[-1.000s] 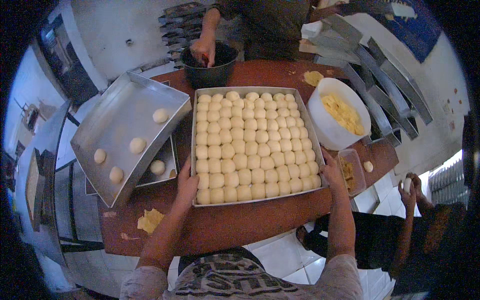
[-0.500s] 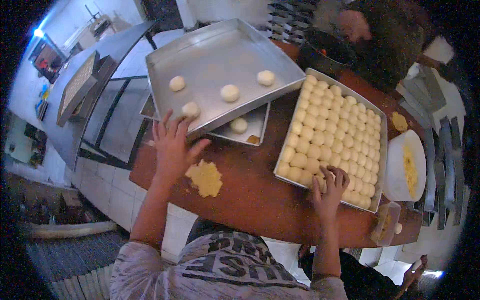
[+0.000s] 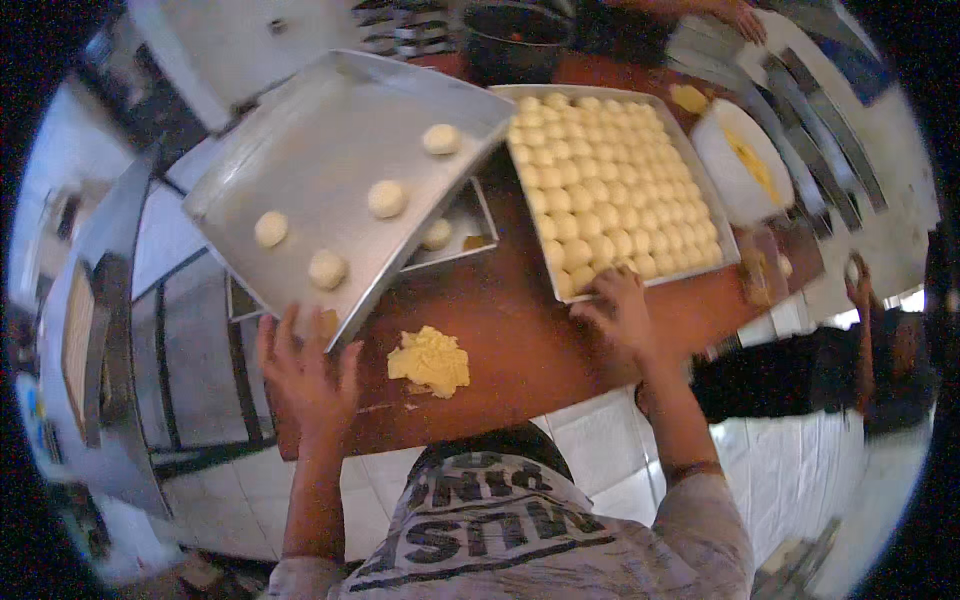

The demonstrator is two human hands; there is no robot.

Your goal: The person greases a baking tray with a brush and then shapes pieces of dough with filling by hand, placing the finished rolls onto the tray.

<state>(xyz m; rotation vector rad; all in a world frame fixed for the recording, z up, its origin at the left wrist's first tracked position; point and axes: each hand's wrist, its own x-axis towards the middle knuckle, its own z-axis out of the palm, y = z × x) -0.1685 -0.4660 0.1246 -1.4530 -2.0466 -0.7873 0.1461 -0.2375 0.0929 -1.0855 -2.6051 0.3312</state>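
Note:
My left hand (image 3: pixel 308 375) is open, fingers spread at the near corner of a deep metal tray (image 3: pixel 262 130). This tray is tilted and holds several round dough balls (image 3: pixel 386 198), spaced apart. It rests partly over another metal tray (image 3: pixel 485 208), in which a dough ball (image 3: pixel 437 235) shows. My right hand (image 3: pixel 625 315) reaches over the front rim of a full tray (image 3: pixel 690 271). Its fingertips touch the front row of packed dough balls (image 3: pixel 610 190); the thumb sticks out to the left, apart. Whether anything lies under the palm is hidden.
A crumbly yellow mass (image 3: pixel 430 362) lies on the brown table (image 3: pixel 500 340). A white tub (image 3: pixel 735 165) with yellow filling and a clear container (image 3: pixel 765 265) stand right. Behind is a dark pot (image 3: pixel 510 45). Other people's hands (image 3: pixel 745 20) show at the back and right.
The view has turned, so trays and table appear shifted left. My right hand's thumb is spread outside the tray's front rim now. The left hand stays open by its tray's corner.

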